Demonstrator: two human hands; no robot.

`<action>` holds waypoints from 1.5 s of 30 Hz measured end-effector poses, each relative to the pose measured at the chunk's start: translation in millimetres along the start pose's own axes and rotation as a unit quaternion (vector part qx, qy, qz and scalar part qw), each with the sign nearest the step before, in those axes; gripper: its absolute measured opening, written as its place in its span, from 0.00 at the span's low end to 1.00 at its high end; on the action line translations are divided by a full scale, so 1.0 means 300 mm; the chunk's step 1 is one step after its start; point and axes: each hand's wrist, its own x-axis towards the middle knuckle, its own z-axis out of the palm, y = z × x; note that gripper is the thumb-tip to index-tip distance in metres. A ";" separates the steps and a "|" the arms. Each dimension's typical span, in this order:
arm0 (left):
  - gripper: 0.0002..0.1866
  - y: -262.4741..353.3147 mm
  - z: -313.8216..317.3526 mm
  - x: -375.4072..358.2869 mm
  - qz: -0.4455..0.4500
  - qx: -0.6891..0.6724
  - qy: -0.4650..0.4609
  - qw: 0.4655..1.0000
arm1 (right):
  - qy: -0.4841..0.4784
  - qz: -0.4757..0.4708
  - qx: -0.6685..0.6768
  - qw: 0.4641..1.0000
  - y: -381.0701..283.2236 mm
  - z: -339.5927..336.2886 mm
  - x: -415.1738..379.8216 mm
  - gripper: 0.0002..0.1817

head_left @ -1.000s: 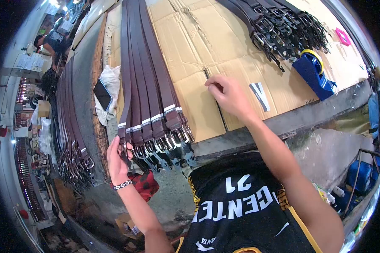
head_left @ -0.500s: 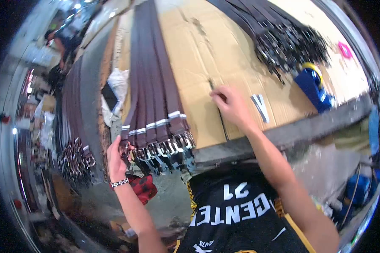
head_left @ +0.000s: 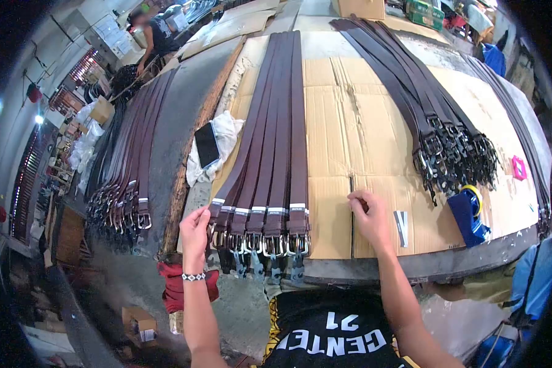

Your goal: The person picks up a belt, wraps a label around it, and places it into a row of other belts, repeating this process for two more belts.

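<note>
The left hand [head_left: 194, 230] touches the buckle end of the leftmost brown belt [head_left: 230, 184] in a row lying on the cardboard-covered worktop [head_left: 331, 141]. The right hand [head_left: 369, 218] presses on the cardboard just beside the row, near a blue tape dispenser [head_left: 469, 214].

Black jersey [head_left: 331, 337] — white lettering, "21" — beaded wristband [head_left: 194, 277].

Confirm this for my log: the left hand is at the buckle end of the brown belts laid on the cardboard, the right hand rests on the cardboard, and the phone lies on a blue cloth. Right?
Not quite. In the head view the phone lies on a white cloth, not a blue one. The rest holds: the left hand is at the buckle end of the brown belts, and the right hand rests on the cardboard.
</note>
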 end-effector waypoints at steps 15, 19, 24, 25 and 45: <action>0.14 0.070 0.092 0.007 -0.003 -0.058 0.054 0.997 | 0.016 -0.029 -0.028 0.999 -0.019 0.018 0.002 0.06; 0.14 0.051 0.099 -0.067 -0.005 -0.070 0.089 0.994 | 0.020 -0.047 -0.029 0.998 0.000 0.020 0.003 0.06; 0.14 0.073 0.126 -0.201 -0.054 -0.108 0.103 0.987 | 0.027 -0.033 -0.009 0.999 -0.014 0.031 0.001 0.05; 0.14 0.069 0.129 -0.206 -0.050 -0.109 0.100 0.988 | 0.024 -0.027 -0.002 0.999 -0.013 0.031 0.001 0.05; 0.14 0.097 0.208 -0.244 -0.059 -0.148 0.122 0.980 | 0.021 -0.032 0.000 0.999 0.006 0.029 0.005 0.06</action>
